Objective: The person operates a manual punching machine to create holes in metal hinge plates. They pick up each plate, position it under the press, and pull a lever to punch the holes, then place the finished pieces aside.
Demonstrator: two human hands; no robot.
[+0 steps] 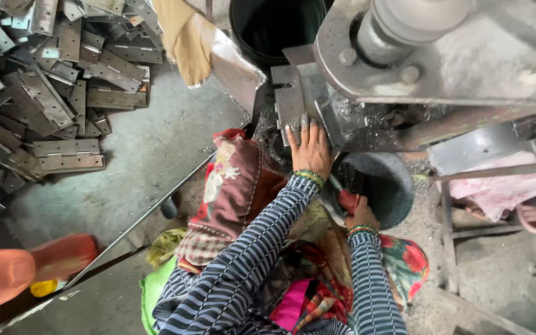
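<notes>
Right hand dips into the dark bowl by the knees, fingers hidden, grip can't be told. Left hand lies open and flat on a metal plate, steadying it under the press machine. Hinge pile lies farther left on the floor.
</notes>
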